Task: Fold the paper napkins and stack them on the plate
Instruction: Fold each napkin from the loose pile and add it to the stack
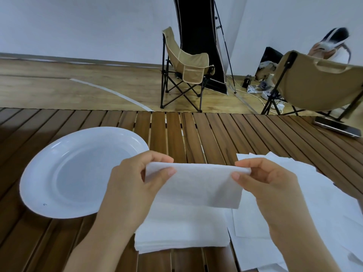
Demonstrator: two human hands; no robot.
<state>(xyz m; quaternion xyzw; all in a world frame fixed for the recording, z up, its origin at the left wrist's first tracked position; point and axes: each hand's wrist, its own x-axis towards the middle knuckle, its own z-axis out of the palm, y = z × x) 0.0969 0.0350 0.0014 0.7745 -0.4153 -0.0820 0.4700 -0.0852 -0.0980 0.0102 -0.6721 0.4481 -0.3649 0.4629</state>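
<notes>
I hold one white paper napkin point(198, 185) up above the table, folded over along its top edge. My left hand point(137, 181) pinches its upper left corner between thumb and fingers. My right hand point(269, 181) pinches its upper right corner. Below the held napkin lies a neat stack of napkins point(182, 234) near the table's front edge. A white round plate point(78, 173) sits to the left of my left hand with nothing on it.
Several loose white sheets point(322, 209) spread over the slatted wooden table point(216, 132) on the right. A phone point(337, 126) lies at the far right edge. Two folding camp chairs point(184, 71) and a person point(332, 44) are beyond the table.
</notes>
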